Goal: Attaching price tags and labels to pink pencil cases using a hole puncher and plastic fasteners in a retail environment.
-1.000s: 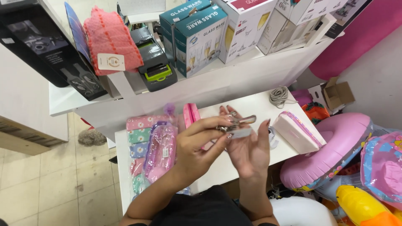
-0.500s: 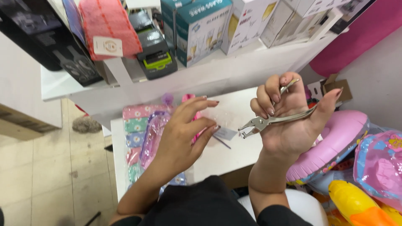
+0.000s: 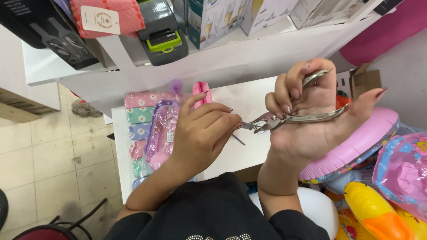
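Head view shows the right hand [image 3: 311, 118] at centre right of the frame, gripping the steel cuticle nippers [image 3: 291, 116] with fingers curled round both handles. Half a second ago the left hand [image 3: 202, 133] hovered open and apart from the tool; now it has drawn in at frame centre, fingers curled narrow and holding nothing, one fingertip set right at the nipper jaws. So the trimming looks under way, above the white surface [image 3: 240, 151] and beside the packaged pastel pouches [image 3: 149, 133] at centre left.
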